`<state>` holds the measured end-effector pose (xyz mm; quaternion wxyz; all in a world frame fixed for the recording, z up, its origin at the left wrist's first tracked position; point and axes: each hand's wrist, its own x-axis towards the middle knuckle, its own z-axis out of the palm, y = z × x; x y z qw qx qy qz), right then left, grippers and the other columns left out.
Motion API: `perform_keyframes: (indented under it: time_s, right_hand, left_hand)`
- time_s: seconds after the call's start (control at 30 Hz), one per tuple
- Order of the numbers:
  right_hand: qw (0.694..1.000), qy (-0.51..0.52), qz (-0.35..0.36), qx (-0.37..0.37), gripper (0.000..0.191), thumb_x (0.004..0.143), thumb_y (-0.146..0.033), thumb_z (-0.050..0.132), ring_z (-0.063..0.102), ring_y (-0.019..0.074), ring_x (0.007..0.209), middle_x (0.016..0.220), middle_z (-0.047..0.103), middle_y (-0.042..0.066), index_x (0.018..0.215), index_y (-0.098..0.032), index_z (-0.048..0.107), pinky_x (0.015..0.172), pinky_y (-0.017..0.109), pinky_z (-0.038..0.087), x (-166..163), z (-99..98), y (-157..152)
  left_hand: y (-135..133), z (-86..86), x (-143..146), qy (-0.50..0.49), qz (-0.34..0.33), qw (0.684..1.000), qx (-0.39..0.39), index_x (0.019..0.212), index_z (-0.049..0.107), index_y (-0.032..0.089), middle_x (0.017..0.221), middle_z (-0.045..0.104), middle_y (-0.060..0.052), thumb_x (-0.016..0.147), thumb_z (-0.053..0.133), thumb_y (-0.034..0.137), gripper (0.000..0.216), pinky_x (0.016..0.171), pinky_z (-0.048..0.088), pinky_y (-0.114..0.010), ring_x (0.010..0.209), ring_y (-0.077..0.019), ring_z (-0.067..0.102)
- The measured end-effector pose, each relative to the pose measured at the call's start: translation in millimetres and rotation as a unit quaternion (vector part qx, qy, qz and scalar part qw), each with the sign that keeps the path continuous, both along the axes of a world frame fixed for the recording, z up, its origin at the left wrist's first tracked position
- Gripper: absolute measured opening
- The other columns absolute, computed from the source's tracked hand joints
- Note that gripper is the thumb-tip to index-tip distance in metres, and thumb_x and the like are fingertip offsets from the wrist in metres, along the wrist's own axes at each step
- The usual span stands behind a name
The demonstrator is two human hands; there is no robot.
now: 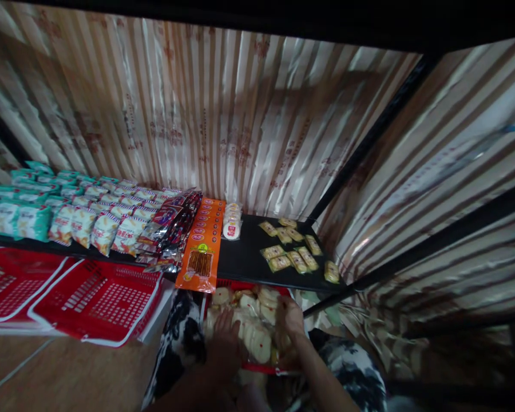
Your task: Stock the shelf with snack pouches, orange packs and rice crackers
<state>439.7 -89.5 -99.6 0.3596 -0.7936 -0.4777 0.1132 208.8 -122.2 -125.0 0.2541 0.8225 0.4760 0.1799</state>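
A red basket point(278, 372) sits between my knees, filled with clear packs of pale, round crackers point(257, 340). My left hand point(226, 335) rests on the packs at the left side of the basket, fingers stretched and apart. At the right side, close to the rim, my right hand point(292, 316) is curled inward beside the packs. Its fingertips are dim and partly hidden, so what they grip does not show. Just beyond the basket, small yellow snack packs point(298, 260) lie scattered on a black shelf point(240, 260).
Left along the shelf stand rows of green-and-white packs point(34, 220), white snack bags point(105, 232) and dark shiny packets point(171, 220). An orange packet point(203, 246) overhangs the front edge near a white cracker pack point(232, 222). Empty red baskets point(98, 297) sit lower left. Black poles point(369, 137) cross at right.
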Motion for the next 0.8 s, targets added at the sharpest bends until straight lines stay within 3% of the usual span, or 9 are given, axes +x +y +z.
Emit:
perform_keyframes:
  time_s: [0.2, 0.4, 0.6, 0.8]
  right_hand:
    - [1.000, 0.005, 0.028, -0.002, 0.024, 0.070, -0.036, 0.041, 0.059, 0.0243, 0.070, 0.071, 0.064, 0.009, 0.064, -0.022, 0.059, 0.069, 0.037, 0.048, 1, -1.9, -10]
    - [0.999, 0.022, 0.041, 0.001, 0.029, 0.076, -0.045, 0.041, 0.060, 0.0239, 0.083, 0.081, 0.065, 0.007, 0.076, -0.022, 0.057, 0.081, 0.037, 0.045, 7, 16.9, -23]
    - [0.986, 0.143, 0.090, 0.015, 0.030, 0.078, -0.051, 0.046, 0.057, 0.0178, 0.070, 0.073, 0.060, 0.001, 0.079, -0.022, 0.053, 0.069, 0.030, 0.045, 2, 44.6, -28]
    - [0.953, 0.278, 0.095, 0.073, 0.040, 0.068, -0.060, 0.059, 0.051, 0.0138, 0.059, 0.062, 0.055, -0.002, 0.072, -0.021, 0.054, 0.055, 0.025, 0.042, -13, 63.1, -14]
  left_hand:
    - [5, -0.8, -1, 0.003, -0.029, 1.000, 0.002, 0.117, 0.058, 0.013, 0.138, 0.046, -0.015, 0.075, 0.049, 0.020, 0.043, 0.105, 0.033, -0.054, 0.131, -0.0310, 0.035]
    - [24, 24.7, 18, -0.040, -0.018, 0.998, -0.035, 0.123, 0.054, 0.009, 0.137, 0.047, -0.015, 0.077, 0.039, 0.016, 0.048, 0.109, 0.032, -0.046, 0.130, -0.0262, 0.038]
    - [47, 52.1, 41, -0.121, 0.033, 0.988, -0.088, 0.131, 0.045, 0.007, 0.138, 0.046, -0.014, 0.079, 0.040, 0.023, 0.055, 0.111, 0.029, -0.039, 0.129, -0.0230, 0.039]
    - [58, 54.1, 49, -0.250, 0.044, 0.951, -0.176, 0.113, 0.060, 0.017, 0.115, 0.064, -0.009, 0.080, 0.046, 0.029, 0.038, 0.096, 0.044, -0.035, 0.109, -0.0228, 0.057]
